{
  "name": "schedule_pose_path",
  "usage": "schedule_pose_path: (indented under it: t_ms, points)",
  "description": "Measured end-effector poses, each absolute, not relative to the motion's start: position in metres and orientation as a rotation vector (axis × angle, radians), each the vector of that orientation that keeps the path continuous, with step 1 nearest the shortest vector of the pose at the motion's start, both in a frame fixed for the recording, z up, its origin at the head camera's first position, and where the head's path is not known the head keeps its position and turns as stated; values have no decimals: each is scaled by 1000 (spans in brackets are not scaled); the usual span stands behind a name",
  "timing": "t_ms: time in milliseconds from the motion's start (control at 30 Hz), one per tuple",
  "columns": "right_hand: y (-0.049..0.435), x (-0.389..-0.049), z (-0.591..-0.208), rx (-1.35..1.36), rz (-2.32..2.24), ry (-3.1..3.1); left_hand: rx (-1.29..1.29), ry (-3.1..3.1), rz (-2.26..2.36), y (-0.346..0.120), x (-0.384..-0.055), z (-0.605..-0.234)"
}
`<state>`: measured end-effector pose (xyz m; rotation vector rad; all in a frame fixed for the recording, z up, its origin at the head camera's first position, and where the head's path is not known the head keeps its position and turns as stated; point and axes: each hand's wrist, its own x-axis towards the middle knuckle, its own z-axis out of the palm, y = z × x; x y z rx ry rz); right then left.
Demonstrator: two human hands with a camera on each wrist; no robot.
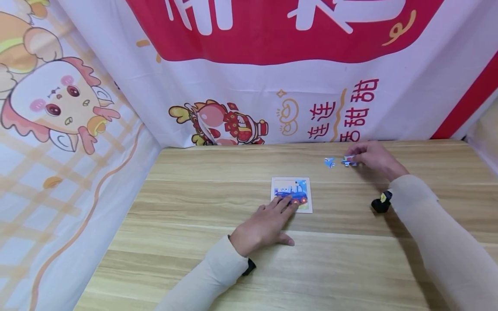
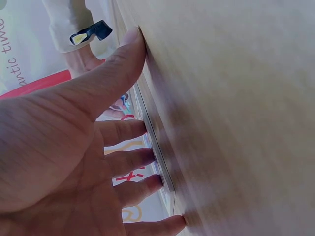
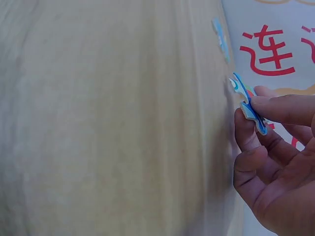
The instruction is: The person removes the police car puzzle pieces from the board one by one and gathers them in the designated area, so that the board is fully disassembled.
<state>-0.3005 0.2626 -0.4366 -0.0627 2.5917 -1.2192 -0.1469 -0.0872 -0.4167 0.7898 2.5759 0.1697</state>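
Observation:
A square puzzle board (image 1: 277, 185) with a blue vehicle picture lies on the table. My left hand (image 1: 268, 224) rests on its lower part; the fingers are spread and nearly straight, with fingertips touching the board and the thumb out to the side. In the left wrist view the board's edge (image 2: 156, 147) shows under those fingertips. At the back right, my right hand (image 1: 374, 159) pinches a blue puzzle piece (image 3: 250, 109) between thumb and fingers, tilted just above the table. Left of it a second light-blue puzzle piece (image 1: 329, 162) lies on the wood.
The wooden table (image 1: 186, 194) ends at the back against a white and red printed cloth (image 1: 241, 77). Another printed cloth (image 1: 50, 181) hangs along the left side. A black strap device (image 1: 381, 204) is worn on the right wrist.

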Motion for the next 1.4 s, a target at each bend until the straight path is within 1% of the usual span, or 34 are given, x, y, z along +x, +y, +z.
schedule_pose_path:
  t_ms: [400, 1400]
  points:
    - [260, -302, -445, -39, -1165, 2664, 777, 2571, 166, -86, -147, -417]
    - [258, -303, -448, -31, -1124, 2688, 780, 2582, 128, -85, -146, -417]
